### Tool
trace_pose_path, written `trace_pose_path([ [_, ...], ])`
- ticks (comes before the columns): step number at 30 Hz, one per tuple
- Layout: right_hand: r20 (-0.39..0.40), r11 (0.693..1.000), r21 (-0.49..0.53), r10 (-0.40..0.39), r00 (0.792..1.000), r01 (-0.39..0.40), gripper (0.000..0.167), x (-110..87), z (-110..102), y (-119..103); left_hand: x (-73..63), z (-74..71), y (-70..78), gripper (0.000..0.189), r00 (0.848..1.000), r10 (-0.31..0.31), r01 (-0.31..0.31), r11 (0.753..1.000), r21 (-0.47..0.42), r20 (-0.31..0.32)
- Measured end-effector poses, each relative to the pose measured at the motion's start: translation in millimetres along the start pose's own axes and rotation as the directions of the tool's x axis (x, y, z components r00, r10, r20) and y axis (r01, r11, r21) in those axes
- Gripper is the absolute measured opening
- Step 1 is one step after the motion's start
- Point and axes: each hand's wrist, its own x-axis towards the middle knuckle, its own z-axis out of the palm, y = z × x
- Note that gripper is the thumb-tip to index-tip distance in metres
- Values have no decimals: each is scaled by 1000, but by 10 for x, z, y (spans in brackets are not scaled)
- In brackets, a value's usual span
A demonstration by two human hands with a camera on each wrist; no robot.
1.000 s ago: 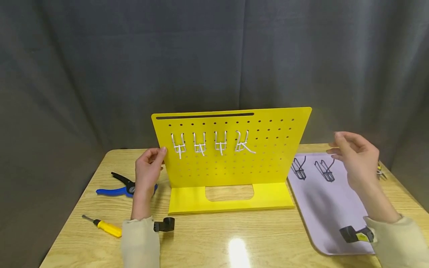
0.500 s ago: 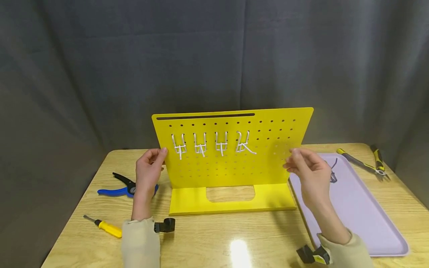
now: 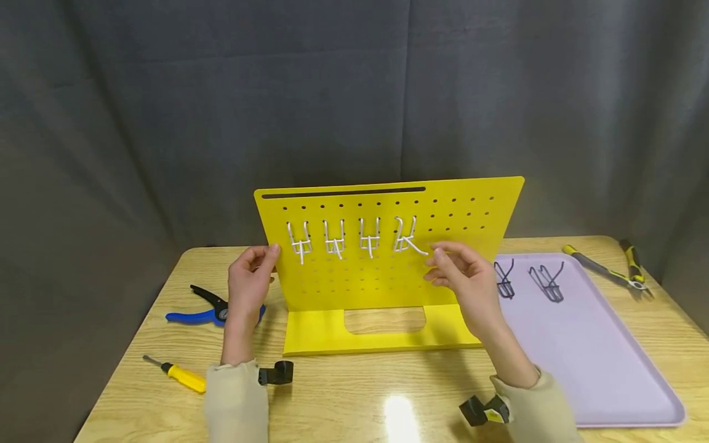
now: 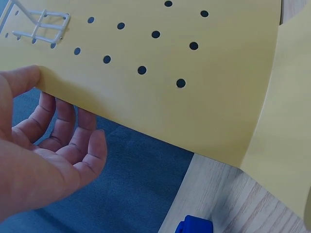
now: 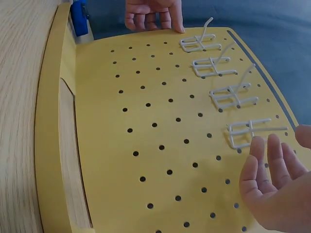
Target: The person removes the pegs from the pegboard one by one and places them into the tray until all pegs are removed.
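Observation:
A yellow metal pegboard stands on its folded base, with several white wire hooks hung in a row across its upper left and middle. My left hand pinches the board's left edge, thumb on the front and fingers behind, as the left wrist view confirms. Just right of the rightmost white hook is my right hand, its fingers loosely bent and nothing held. In the right wrist view those fingertips come very near that hook; whether they touch cannot be told. This hook's arm slants sideways, unlike its neighbours.
On the right lies a lilac tray with dark wire hooks. Beyond it are yellow-black cutters and another yellow-black tool. Blue-handled pliers and a yellow screwdriver lie at left. A grey curtain hangs behind.
My right hand has moved left from above the tray to the rightmost white hook, passing in front of the board. The left hand has kept its hold on the board's edge.

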Motion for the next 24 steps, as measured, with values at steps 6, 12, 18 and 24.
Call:
trace_pose_path([
  [6,37,999,-48,11,999,-9,30,26,76,47,-9,3,-12,40,1000,-9,9,1000,-10,3],
  [12,47,999,-54,3,999,-1,29,44,131,52,-6,8,-8,39,1000,-8,8,1000,-9,3],
  [18,78,998,-67,-3,997,8,31,68,177,47,-1,-2,1,36,1000,4,-4,1000,-17,-4],
  [24,114,997,57,42,993,-49,34,93,170,47,23,-4,-5,38,1000,3,-3,1000,-14,6],
])
